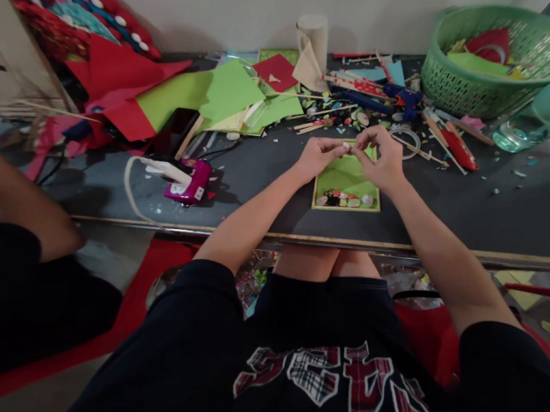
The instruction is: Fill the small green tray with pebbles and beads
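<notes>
My left hand [320,156] pinches a small pale pebble [347,147] between thumb and fingertips. From the other side, my right hand [382,157] meets it, its thumb and forefinger pressed together at the pebble; whether they grip it too is hard to see. Both hands hover over the upper part of a green panel [347,177] with a thin light wooden border. Along the panel's lower edge lies a row of small stones [347,200], white, red, black and pale green. The hands cover part of the panel's top.
Green felt sheets [232,93] and red felt [121,78] spread over the back left. A purple power adapter [189,180] with a white cable sits left. Behind are a glue gun [404,98], sticks and pebbles; a green basket [494,85] and bottle [530,111] stand right. A co-worker's arm [21,192] shows left.
</notes>
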`<state>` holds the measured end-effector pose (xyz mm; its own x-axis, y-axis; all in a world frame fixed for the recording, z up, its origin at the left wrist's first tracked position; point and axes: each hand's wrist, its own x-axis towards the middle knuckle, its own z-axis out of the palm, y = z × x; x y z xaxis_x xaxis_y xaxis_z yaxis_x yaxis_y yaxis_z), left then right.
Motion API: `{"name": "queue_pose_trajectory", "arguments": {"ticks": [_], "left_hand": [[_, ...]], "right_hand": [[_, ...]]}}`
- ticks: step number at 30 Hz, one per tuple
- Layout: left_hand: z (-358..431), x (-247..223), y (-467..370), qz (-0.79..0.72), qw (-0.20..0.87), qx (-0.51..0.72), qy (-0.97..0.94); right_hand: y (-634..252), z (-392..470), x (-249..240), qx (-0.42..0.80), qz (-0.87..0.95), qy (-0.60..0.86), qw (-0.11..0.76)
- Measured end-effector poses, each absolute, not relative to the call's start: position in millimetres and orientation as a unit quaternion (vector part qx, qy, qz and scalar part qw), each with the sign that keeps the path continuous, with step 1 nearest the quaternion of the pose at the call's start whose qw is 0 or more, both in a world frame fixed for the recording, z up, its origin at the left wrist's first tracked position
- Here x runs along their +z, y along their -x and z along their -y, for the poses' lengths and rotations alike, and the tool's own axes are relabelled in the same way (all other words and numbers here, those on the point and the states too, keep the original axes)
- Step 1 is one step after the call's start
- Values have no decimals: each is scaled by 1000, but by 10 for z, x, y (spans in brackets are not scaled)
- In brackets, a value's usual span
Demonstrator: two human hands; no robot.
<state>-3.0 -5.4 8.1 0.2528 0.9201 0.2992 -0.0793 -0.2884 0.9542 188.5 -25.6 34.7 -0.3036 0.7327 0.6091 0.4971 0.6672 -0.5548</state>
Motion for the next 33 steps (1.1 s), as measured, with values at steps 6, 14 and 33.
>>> {"name": "queue_pose_trajectory", "arguments": {"ticks": [6,14,33], "left_hand": [[100,120,17,-345,497,502,-618],[107,126,4,-349,509,480,-624],[108,81,-32,-363,470,457,-662]], "right_hand": [[-1936,340,460,145,781,436,423],[-1886,378,470,197,779,427,414],[-2877,1173,1278,296,793,483,-225]]}}
